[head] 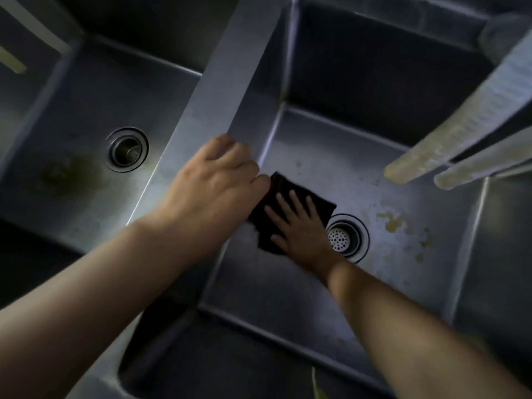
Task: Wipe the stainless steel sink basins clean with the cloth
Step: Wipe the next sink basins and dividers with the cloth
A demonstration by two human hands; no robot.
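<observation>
Fingers point(290, 201) of right hand point(299, 226) press flat on cloth point(288, 191).

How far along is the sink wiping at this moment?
Nothing looks finished. In hand: the right hand presses the dark cloth flat on the right basin floor. Left: yellowish stains beyond its drain, and the smudged left basin.

dark cloth point(290, 208) flat on basin floor point(359, 174)

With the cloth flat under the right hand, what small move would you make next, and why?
Probably slide the right hand and the dark cloth past the drain toward the yellowish stains on the right basin floor; they look unwiped, and the cloth lies just left of them.
</observation>
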